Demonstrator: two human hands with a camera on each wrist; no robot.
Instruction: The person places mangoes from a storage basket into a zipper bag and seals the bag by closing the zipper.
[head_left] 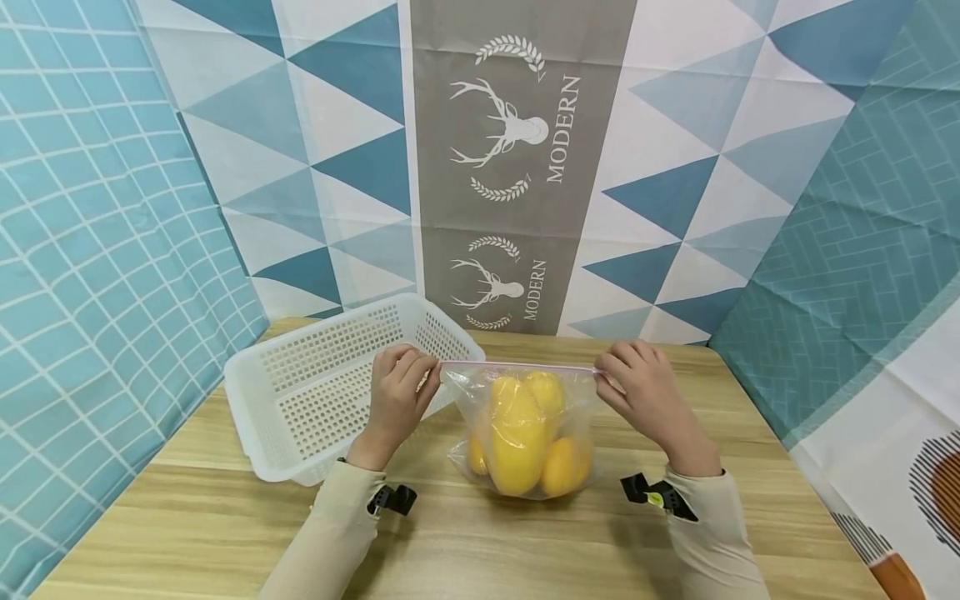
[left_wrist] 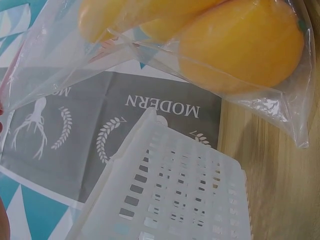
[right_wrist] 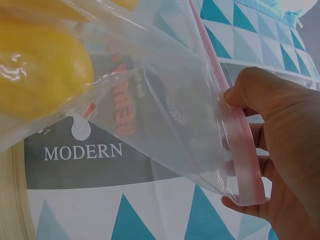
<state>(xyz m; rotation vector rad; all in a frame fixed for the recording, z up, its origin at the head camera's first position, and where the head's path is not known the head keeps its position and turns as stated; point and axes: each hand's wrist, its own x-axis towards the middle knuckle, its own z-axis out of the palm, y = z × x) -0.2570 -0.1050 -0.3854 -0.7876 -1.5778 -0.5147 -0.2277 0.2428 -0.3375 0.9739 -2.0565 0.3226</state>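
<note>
A clear zip bag (head_left: 465, 400) with a pink top strip stands upright on the table, several yellow and orange fruits (head_left: 517, 442) inside it. My left hand (head_left: 401, 392) pinches the left end of the strip. At the opposite end, my right hand (head_left: 641, 392) grips the strip's right corner, thumb on the near side and fingers behind, as the right wrist view shows with the bag (right_wrist: 165, 125) stretched away from it. Seen from the left wrist, the bag's side bulges around an orange fruit (left_wrist: 240, 47); only a sliver of the left hand appears there.
A white perforated plastic basket (head_left: 243, 400) sits on the wooden table (head_left: 525, 550) at the left, just behind my left hand. Patterned cloth walls (head_left: 360, 125) enclose the back and sides. Each wrist wears a black strap (head_left: 393, 498).
</note>
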